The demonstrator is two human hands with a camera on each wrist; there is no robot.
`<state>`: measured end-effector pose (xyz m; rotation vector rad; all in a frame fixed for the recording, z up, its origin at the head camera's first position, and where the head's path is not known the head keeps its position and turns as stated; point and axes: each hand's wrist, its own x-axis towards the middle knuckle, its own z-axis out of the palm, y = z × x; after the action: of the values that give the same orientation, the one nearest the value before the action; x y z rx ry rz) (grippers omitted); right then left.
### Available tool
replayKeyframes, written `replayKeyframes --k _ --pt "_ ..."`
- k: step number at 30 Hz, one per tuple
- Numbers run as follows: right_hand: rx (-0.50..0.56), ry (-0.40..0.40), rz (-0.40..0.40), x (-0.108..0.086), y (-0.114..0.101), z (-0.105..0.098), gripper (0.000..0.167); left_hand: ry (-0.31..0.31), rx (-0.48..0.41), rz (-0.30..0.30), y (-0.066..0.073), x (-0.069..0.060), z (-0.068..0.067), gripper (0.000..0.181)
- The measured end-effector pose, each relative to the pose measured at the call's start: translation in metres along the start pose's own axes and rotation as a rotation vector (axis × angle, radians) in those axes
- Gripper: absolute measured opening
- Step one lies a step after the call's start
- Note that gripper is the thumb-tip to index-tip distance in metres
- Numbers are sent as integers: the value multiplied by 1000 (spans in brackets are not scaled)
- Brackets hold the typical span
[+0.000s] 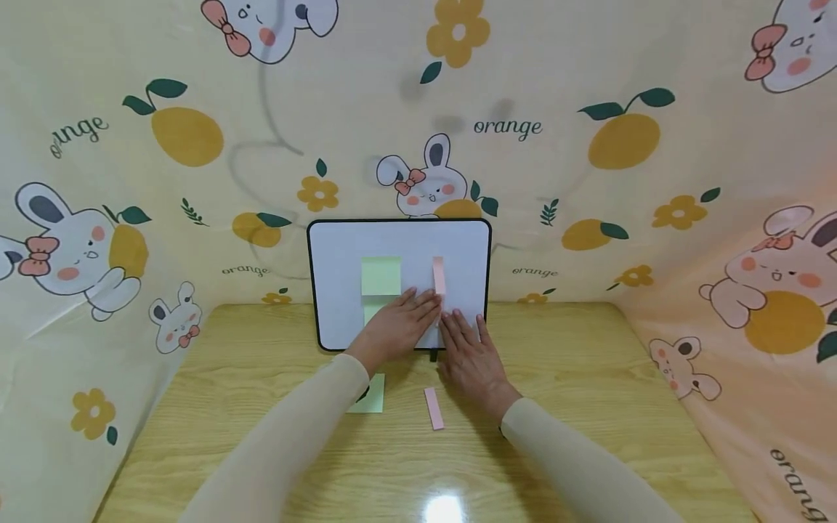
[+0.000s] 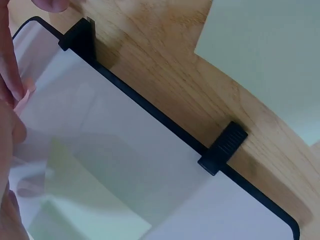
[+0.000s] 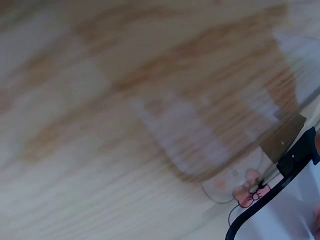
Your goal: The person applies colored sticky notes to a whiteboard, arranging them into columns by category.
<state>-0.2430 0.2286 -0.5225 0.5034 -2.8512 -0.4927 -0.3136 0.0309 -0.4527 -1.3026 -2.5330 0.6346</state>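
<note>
A white board [image 1: 340, 283] with a black frame stands upright at the back of the table. My left hand [image 1: 400, 325] lies on its lower middle, fingers fairly straight, fingertips against a pink strip [image 2: 25, 98] that is mostly hidden. My right hand [image 1: 474, 363] rests against the board's lower right, its fingers extended and close to the left fingertips. Higher up, another pink strip [image 1: 439, 273] is stuck above the hands. Left of it is a pale green sticky note [image 1: 381, 276], with a second green note [image 1: 372, 311] below, partly covered by my left hand.
On the wooden table [image 1: 556, 436] lie a green note [image 1: 375, 399], partly behind my left sleeve, and a pink strip [image 1: 434, 408]. Black feet [image 2: 223, 148] hold the board's lower edge. A patterned cloth [image 1: 366, 94] hangs behind and at both sides.
</note>
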Motion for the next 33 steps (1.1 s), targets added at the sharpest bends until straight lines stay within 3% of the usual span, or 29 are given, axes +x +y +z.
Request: replayKeyframes --k 6,12,20,28,33 --pt "-37 -34 -4 0 -2 -1 82 12 -10 31 1 4 4 57" --pt "-67 -60 0 1 -3 -2 80 -9 37 19 -3 2 7 58" --pt "-29 15 -11 1 -7 0 82 21 48 49 -2 4 6 55" --pt "-35 -9 -36 -3 -9 2 81 0 73 62 3 2 12 56" --pt "-41 -20 -58 -7 -8 2 80 -4 10 57 9 -1 15 56"
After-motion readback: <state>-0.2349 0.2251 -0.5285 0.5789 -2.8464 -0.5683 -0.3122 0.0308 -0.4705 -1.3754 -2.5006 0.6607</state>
